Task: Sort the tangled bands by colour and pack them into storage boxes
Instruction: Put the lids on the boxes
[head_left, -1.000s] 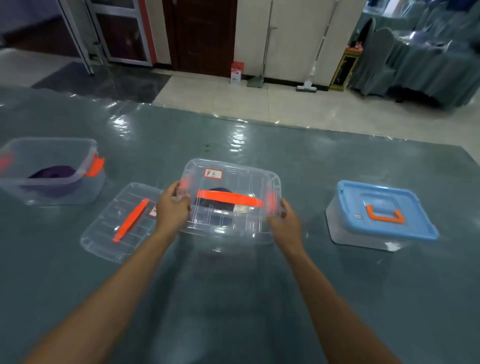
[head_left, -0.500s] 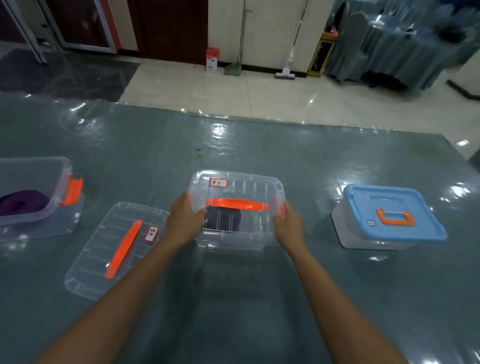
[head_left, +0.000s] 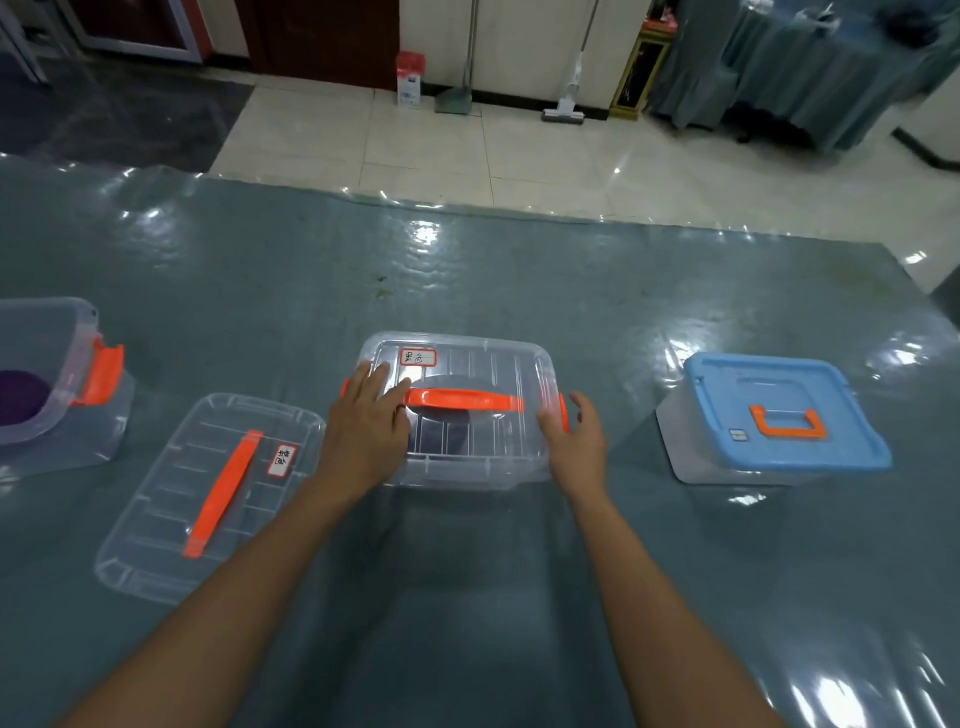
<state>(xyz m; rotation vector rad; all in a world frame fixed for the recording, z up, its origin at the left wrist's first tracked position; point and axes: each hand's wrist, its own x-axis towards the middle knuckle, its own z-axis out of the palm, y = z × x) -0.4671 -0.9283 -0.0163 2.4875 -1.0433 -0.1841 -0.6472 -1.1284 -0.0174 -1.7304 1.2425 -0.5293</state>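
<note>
Pressing flat on the lid, your left hand (head_left: 366, 423) lies with fingers straight and spread on the left part of the clear rectangular plastic storage box with an orange handle (head_left: 467, 415), which sits mid-bench on the grey-green bench covered in glossy film (head_left: 467, 270). Your right hand (head_left: 574, 441) is at the box's right end, fingers relaxed and slightly apart, close to the orange side latch (head_left: 562, 413); contact there cannot be confirmed. A dark band shape (head_left: 441, 434) shows through the lid. Left of this box lies a loose clear plastic lid with an orange strip handle (head_left: 208, 493), flat on the bench. Further left, an open clear plastic box (head_left: 57, 374) holds a purple band (head_left: 21, 397). Right of centre stands a translucent box with a blue lid (head_left: 779, 415), closed.
</note>
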